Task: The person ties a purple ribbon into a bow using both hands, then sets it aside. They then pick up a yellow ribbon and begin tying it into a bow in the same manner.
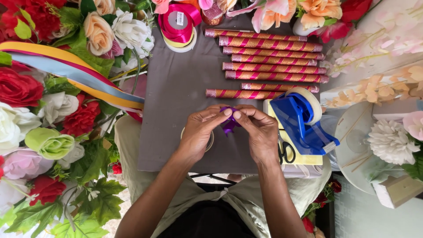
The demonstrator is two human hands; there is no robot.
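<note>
My left hand [199, 132] and my right hand [260, 132] meet over a grey board [176, 88] on my lap. Together they pinch a small piece of purple ribbon [229, 124] between thumbs and fingertips. A pale ring, perhaps a tape roll [210, 142], lies partly hidden under my left hand. Beyond the hands, several gold sticks wound with pink stripes [271, 66] lie side by side on the board.
A blue tape dispenser [302, 121] sits on a yellow pad right of my hands, with black scissors [286, 152] beside it. Pink and yellow ribbon rolls [178, 24] stand at the far edge. Artificial flowers [48, 132] crowd the left, top and right.
</note>
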